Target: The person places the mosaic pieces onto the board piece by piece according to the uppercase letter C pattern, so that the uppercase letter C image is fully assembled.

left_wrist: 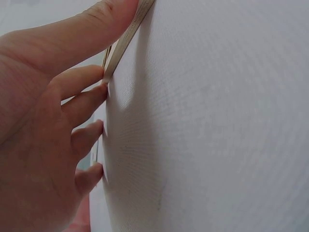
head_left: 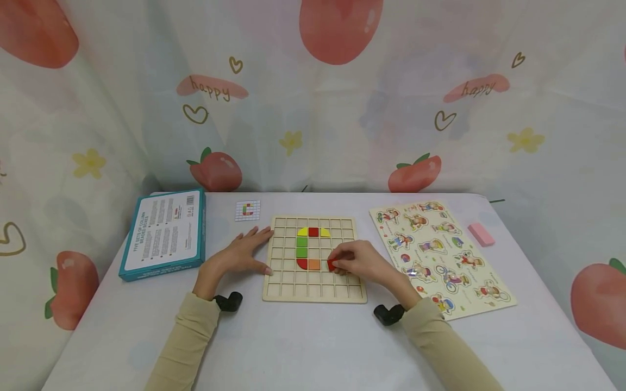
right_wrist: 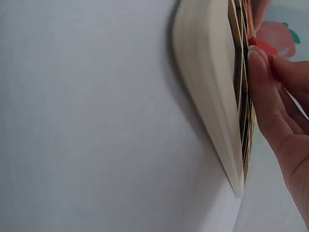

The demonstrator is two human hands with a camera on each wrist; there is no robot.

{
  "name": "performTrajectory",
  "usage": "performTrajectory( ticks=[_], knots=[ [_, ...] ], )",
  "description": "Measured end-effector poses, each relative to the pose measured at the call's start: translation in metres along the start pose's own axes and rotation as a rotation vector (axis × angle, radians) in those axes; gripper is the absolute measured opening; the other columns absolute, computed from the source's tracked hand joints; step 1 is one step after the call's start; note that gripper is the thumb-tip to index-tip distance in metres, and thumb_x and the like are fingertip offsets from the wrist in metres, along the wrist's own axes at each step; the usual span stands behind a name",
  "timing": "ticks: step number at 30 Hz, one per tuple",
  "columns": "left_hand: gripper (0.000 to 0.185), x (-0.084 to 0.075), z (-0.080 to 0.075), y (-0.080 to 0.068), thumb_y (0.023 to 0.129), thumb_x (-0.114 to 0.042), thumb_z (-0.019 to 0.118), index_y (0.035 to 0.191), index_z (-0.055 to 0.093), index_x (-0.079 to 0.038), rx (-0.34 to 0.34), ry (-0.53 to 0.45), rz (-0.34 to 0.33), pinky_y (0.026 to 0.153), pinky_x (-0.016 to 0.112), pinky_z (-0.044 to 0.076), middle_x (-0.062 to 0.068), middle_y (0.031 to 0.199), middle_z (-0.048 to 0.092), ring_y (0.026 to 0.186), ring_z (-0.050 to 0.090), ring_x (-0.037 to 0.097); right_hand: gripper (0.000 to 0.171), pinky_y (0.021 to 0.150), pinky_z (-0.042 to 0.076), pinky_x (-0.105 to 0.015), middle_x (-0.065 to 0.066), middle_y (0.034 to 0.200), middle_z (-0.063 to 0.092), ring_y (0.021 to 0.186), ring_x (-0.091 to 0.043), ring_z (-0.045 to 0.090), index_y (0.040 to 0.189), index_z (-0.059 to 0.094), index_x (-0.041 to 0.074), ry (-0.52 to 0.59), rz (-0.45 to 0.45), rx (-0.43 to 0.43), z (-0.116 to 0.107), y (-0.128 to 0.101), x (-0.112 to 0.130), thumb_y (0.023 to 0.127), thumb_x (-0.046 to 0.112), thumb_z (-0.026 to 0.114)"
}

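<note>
A wooden grid board [head_left: 288, 293] lies on the table, with red, yellow, green and orange tiles set in a C-like shape. Its top row has a red square tile [head_left: 313, 232] between two yellow ones. Below the green tiles [head_left: 301, 247] come a rounded red tile [head_left: 302, 264] and an orange tile [head_left: 314, 264]. My right hand [head_left: 359, 260] pinches a red tile [right_wrist: 264, 47] between thumb and fingers, over the cell right of the orange tile. My left hand [head_left: 240, 253] rests with spread fingers at the board's left edge, thumb touching it.
A small pattern card [head_left: 248, 210] with a coloured C shape lies behind the board. To the left is a teal-edged box [head_left: 163, 233]. On the right lie a picture puzzle board [head_left: 430, 239] and a pink block [head_left: 481, 234].
</note>
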State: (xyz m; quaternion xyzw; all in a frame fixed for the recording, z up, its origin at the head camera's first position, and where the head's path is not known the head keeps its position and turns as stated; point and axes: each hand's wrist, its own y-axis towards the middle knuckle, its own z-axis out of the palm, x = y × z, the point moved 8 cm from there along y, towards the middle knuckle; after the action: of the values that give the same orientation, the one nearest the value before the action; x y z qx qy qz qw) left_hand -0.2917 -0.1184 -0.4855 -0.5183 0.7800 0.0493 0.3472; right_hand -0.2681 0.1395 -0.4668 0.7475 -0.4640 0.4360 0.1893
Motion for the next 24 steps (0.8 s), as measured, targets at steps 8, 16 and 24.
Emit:
performTrajectory(
  ticks=[8,16,24],
  knots=[
    [0.103,-0.001,0.0,-0.001,0.081,-0.038,0.087,0.162,0.031,-0.01,-0.005,-0.005,0.01,0.128,0.061,0.002,0.011,0.171,0.022,0.16,0.006,0.039,0.012,0.066,0.06,-0.024,-0.009,0.09,0.076,0.069,-0.013,0.07,0.103,0.077,-0.001,-0.082,0.016,-0.045,0.004,0.007,0.003,0.094,0.0,0.068],
    [0.103,-0.001,0.0,-0.001,0.081,-0.038,0.087,0.162,0.031,-0.01,-0.006,0.0,0.005,0.129,0.061,0.002,0.011,0.171,0.023,0.16,0.006,0.038,0.016,0.074,0.054,-0.024,-0.004,0.101,0.075,0.082,-0.009,0.064,0.106,0.078,0.004,-0.237,-0.023,-0.078,0.001,0.006,0.01,0.09,0.003,0.075],
    [0.103,-0.001,0.0,-0.002,0.081,-0.037,0.087,0.162,0.031,-0.01,-0.007,-0.013,0.004,0.129,0.061,0.001,0.012,0.171,0.023,0.16,0.005,0.038,0.017,0.077,0.057,-0.022,-0.007,0.1,0.076,0.085,-0.011,0.069,0.106,0.076,0.001,-0.208,-0.084,-0.063,0.004,0.004,0.018,0.089,0.001,0.076]
  ],
)
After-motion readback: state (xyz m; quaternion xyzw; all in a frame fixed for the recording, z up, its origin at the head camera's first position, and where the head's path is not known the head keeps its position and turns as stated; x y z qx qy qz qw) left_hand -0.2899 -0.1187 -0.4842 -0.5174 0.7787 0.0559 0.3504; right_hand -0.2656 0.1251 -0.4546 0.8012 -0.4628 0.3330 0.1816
